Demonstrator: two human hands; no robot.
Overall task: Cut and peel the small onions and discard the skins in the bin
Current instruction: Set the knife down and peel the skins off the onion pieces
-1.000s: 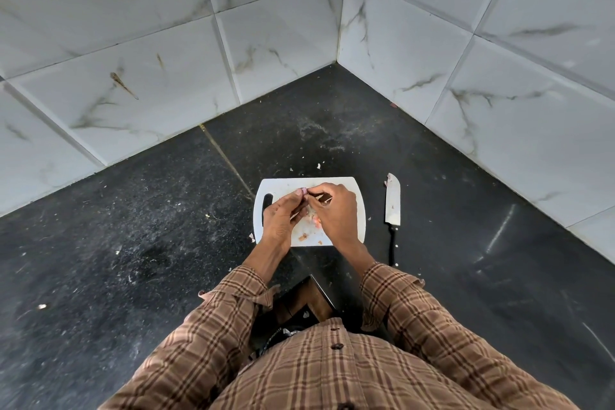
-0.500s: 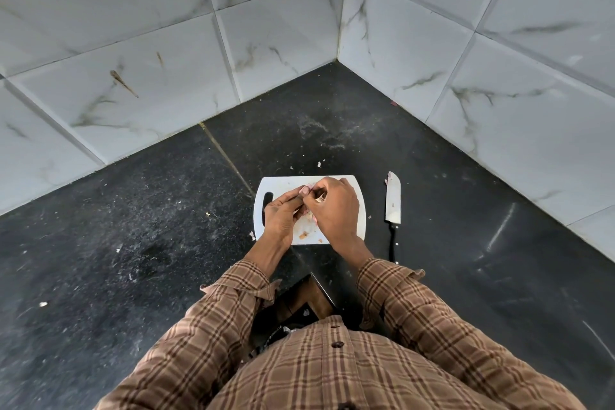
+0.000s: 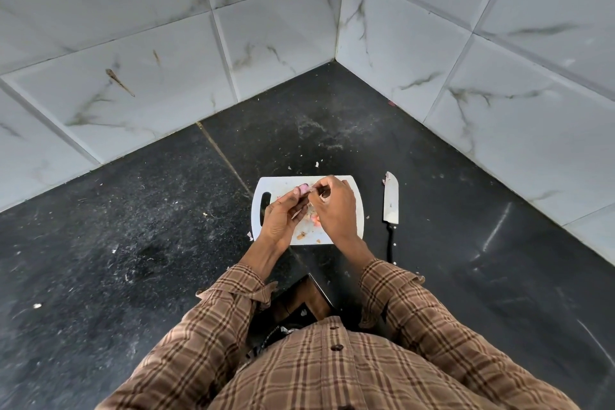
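One small pink onion (image 3: 303, 189) now shows bare at left hand (image 3: 282, 220) fingertips above the white plastic cutting board (image 3: 346, 236); right hand (image 3: 334, 206) pinches skin, pulling away. Peel nearly off; steel knife (image 3: 391, 201) idle on dark surface (image 3: 133, 226).

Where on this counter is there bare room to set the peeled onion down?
Bare black counter lies left of the cutting board, and more between the knife and the right wall. The board itself is crowded: the left hand, right hand and onion scraps cover most of it.
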